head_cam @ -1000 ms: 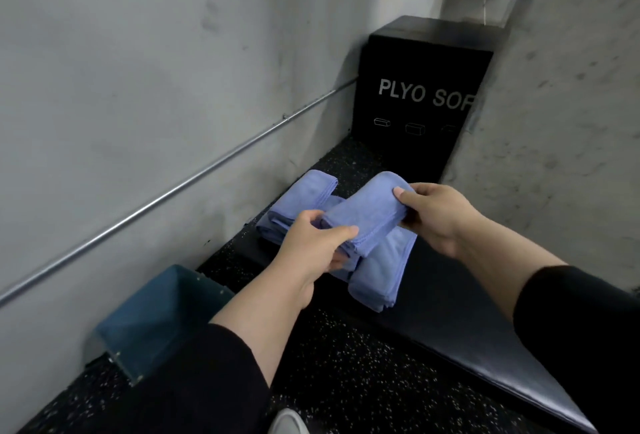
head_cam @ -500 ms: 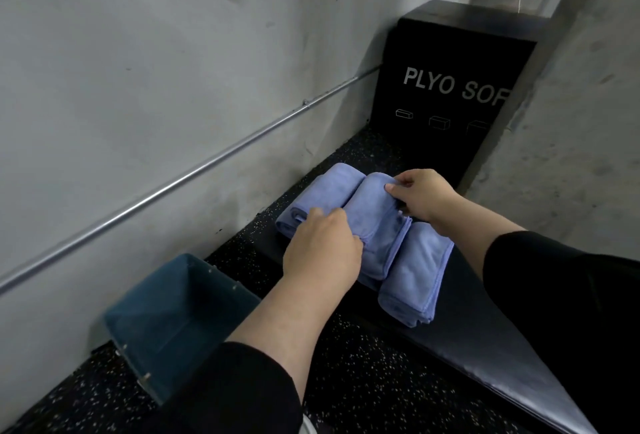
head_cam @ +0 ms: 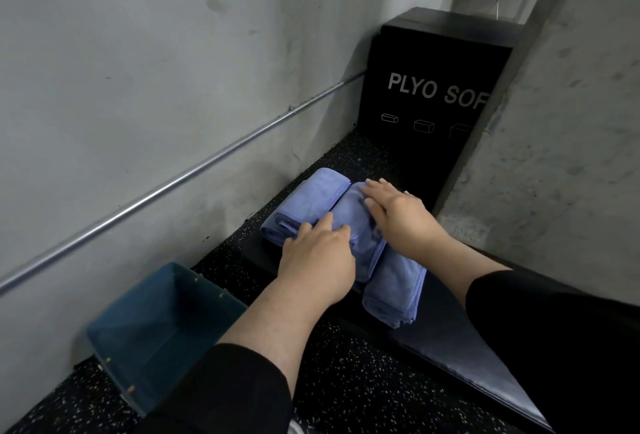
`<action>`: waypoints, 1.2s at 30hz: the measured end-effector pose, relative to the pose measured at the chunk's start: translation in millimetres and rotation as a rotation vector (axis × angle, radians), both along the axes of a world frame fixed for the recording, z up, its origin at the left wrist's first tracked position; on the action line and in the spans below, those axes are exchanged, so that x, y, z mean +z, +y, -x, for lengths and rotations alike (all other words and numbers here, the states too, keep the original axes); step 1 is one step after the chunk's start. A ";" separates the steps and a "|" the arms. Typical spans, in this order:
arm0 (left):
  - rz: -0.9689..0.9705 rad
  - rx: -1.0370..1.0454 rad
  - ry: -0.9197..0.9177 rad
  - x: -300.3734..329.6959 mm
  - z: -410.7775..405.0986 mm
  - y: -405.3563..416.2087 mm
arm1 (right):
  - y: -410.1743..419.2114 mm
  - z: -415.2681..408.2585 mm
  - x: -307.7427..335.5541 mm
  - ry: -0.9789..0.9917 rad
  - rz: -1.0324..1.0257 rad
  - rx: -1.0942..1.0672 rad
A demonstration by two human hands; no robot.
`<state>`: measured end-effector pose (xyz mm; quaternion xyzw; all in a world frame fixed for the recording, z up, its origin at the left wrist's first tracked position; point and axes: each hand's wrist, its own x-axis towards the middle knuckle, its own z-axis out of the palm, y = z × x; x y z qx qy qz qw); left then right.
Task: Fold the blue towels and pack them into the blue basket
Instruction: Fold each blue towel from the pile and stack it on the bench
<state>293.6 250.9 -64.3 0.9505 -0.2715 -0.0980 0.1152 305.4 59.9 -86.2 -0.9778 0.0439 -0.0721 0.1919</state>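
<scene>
Three folded blue towels lie side by side on a black padded bench. The left towel is farthest. The middle towel lies under both hands. The right towel is nearest and hangs over the bench edge. My left hand rests flat on the near end of the middle towel, fingers apart. My right hand presses flat on its far end, fingers spread. The blue basket stands empty on the floor at lower left, beside the wall.
A black box marked "PLYO SOF" stands at the far end of the bench. A metal rail runs along the grey wall on the left. Speckled black flooring lies between basket and bench. A concrete wall rises on the right.
The middle towel, held up in both hands a second ago, has been set down between the other two. Both hands have let go their pinch and now lie flat on it.
</scene>
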 end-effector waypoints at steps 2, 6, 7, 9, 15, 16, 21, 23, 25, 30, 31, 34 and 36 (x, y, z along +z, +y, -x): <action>0.047 0.007 -0.033 3.7 0.7 -0.8 | -2.6 4.7 3.8 -0.078 -0.103 -0.016; 0.160 0.026 -0.085 9.2 -0.6 -6.6 | -6.3 28.6 17.7 -0.187 -0.155 -0.014; 0.201 0.033 -0.108 10.9 -0.3 -10.0 | -8.0 38.0 20.6 -0.211 -0.159 -0.022; 0.316 0.029 -0.146 17.0 5.0 -20.8 | -13.2 62.0 24.0 -0.247 -0.163 -0.049; 0.488 -0.143 -0.133 38.6 65.4 -82.9 | -52.4 175.7 28.0 -0.191 -0.113 -0.119; 0.491 -0.175 -0.123 40.1 78.9 -96.6 | -63.1 198.5 28.8 -0.169 -0.089 -0.142; 0.473 -0.358 -0.066 40.7 153.9 -163.6 | -126.5 314.6 27.9 -0.022 0.051 -0.334; 0.456 -0.428 -0.034 37.1 182.0 -187.2 | -149.3 356.9 23.4 0.010 0.063 -0.435; 0.431 -0.481 -0.006 32.3 204.3 -206.4 | -170.3 386.5 20.6 0.008 0.026 -0.532; 0.334 -0.573 0.020 16.7 240.7 -250.3 | -219.8 431.4 8.6 -0.058 0.190 -0.713; 0.318 -0.581 0.026 13.3 243.8 -257.1 | -228.5 438.5 2.7 -0.041 0.226 -0.761; 0.292 -0.588 0.044 4.1 248.0 -273.7 | -254.2 453.4 -12.3 0.063 0.316 -0.875; 0.269 -0.586 0.054 -1.2 248.2 -282.0 | -268.9 456.8 -17.4 0.118 0.308 -0.925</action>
